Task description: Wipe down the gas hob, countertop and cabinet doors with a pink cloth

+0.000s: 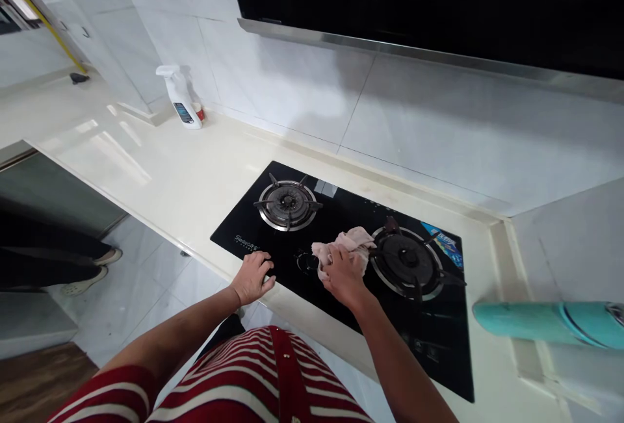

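A black glass gas cooktop (341, 205) is set into the pale counter. My right hand (344, 277) grips a crumpled, light pink cloth (358, 241) and presses it on the glass between the two burners, next to a control knob (307, 262). The cloth touches or nearly touches the right burner (407, 257). My left hand (253, 277) holds nothing and rests on the cooktop's front edge, thumb apart from the bent fingers. Beyond it sits the left burner (287, 204) with its metal pan supports.
A white spray bottle (181, 99) stands against the wall at the back left. On the right lies a teal cylinder (541, 322). A dark range hood (439, 13) hangs above. Another person's shoes (88, 280) show on the floor at left.
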Demonstrator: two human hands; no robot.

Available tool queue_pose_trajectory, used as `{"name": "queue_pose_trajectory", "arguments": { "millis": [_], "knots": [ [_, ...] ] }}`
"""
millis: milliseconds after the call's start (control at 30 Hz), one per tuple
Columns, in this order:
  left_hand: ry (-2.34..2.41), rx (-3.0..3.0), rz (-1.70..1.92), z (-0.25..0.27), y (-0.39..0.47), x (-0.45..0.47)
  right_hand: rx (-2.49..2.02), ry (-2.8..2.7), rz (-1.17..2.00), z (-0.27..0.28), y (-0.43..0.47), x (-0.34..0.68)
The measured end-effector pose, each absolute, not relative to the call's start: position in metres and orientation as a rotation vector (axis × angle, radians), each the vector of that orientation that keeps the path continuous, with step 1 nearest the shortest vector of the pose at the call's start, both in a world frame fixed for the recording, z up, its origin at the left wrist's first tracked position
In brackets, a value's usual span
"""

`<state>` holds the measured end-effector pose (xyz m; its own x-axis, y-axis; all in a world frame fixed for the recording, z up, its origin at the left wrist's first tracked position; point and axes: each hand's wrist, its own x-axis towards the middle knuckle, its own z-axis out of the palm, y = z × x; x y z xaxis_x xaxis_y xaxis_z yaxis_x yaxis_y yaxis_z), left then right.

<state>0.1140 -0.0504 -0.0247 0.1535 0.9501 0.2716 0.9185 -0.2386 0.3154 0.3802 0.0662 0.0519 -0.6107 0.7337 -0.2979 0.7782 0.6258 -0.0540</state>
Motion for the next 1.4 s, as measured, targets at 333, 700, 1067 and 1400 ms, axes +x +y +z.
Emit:
{"name": "queue_pose_trajectory", "arguments": {
  "millis": [333,700,1067,1400],
  "knots": [
    [1.897,2.338,0.648,-0.023,-0.050,0.114,1.261,2.601,-0.248,0.053,0.105,0.380],
    [1.901,2.343,0.658,-0.022,-0.050,0.113,1.629,2.479,-0.321,0.057,0.120,0.397],
    [1.902,2.369,0.647,-0.019,-0.049,0.114,1.874,2.277,-0.459,0.058,0.095,0.422],
    [1.901,2.377,0.661,-0.021,-0.048,0.113,2.062,2.061,-0.535,0.058,0.065,0.434]
  ]
}}
